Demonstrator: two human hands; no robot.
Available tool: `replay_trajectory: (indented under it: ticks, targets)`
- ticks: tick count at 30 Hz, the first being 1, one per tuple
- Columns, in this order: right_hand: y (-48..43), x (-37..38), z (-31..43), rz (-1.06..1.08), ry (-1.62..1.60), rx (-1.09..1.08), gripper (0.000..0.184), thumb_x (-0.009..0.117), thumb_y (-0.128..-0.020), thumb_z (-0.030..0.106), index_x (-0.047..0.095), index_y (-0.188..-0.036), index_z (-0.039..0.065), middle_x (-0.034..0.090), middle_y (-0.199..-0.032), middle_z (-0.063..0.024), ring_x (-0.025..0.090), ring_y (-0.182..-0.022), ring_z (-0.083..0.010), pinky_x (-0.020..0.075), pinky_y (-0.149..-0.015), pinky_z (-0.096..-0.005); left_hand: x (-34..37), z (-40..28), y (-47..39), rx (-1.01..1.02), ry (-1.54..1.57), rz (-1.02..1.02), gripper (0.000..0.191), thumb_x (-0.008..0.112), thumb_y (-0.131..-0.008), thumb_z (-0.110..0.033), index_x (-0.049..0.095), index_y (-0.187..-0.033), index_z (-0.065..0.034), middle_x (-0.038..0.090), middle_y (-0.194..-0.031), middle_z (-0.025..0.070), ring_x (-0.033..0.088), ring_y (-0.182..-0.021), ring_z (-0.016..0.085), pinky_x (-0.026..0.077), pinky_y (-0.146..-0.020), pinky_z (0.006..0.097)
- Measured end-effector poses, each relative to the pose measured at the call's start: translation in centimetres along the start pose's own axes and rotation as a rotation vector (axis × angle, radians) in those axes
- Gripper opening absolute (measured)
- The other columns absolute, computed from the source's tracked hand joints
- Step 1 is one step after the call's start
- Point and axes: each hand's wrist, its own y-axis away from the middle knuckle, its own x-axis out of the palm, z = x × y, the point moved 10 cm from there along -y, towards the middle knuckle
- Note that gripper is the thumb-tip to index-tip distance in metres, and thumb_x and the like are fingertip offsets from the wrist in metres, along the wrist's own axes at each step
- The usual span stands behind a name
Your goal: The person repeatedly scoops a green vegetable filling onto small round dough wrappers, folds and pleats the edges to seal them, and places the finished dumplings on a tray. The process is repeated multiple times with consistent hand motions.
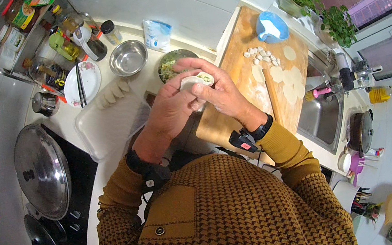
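Note:
Both of my hands hold one partly folded dumpling [194,81], with green filling showing at its right end. My left hand [173,106] grips the folded side, and my right hand [224,92] pinches the wrapper near the filling. Just behind my fingers is a bowl of filling [167,68]. Several folded dumplings [114,93] lie in a row at the back of a translucent plastic tray [98,128] to the left. On the wooden board [242,71] at the right are a rolling pin [273,97], round dough wrappers [290,92] and small dough pieces [263,56].
A steel bowl [128,58] and a plate [88,82] with chopsticks [80,83] stand at the back left. A blue container of flour [272,26] sits on the board's far end. The lidded wok [43,173] is on the left hob; a sink [323,119] is at right.

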Motion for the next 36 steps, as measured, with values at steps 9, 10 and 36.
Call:
replay_trajectory:
  ticks: [9, 10, 36]
  targets:
    - [4.2, -0.9, 6.3, -0.320, 0.770, -0.672, 0.041, 0.077, -0.081, 0.005, 0.064, -0.121, 0.004, 0.059, -0.122, -0.0147, 0.057, -0.118, -0.0260, 0.0459, -0.101, -0.0381, -1.1, -0.4, 1.0, 0.025, -0.007, -0.128, 0.039, 0.056, -0.097, -0.004, 0.053, -0.136, 0.0008, 0.062, -0.107, 0.0049, 0.058, -0.091, 0.010, 0.048, -0.079, 0.0230]
    - [4.5, -1.1, 6.2, -0.343, 0.784, -0.637, 0.032, 0.079, -0.079, 0.005, 0.069, -0.110, 0.004, 0.059, -0.120, -0.0153, 0.057, -0.118, -0.0294, 0.0460, -0.100, -0.0391, -1.1, -0.5, 0.9, 0.036, -0.004, -0.112, 0.039, 0.055, -0.097, -0.002, 0.053, -0.136, 0.0016, 0.062, -0.105, 0.0054, 0.057, -0.088, 0.010, 0.048, -0.077, 0.0238]
    - [1.5, 0.0, 2.8, -0.159, 0.433, -0.382, 0.055, 0.075, -0.090, 0.017, 0.054, -0.137, -0.001, 0.052, -0.137, -0.0140, 0.052, -0.128, -0.0252, 0.0401, -0.112, -0.0393, -0.6, -0.3, 1.8, 0.010, -0.119, -0.067, 0.038, 0.056, -0.099, -0.010, 0.053, -0.136, -0.0013, 0.066, -0.112, 0.0069, 0.051, -0.079, 0.007, 0.041, -0.066, 0.0218]
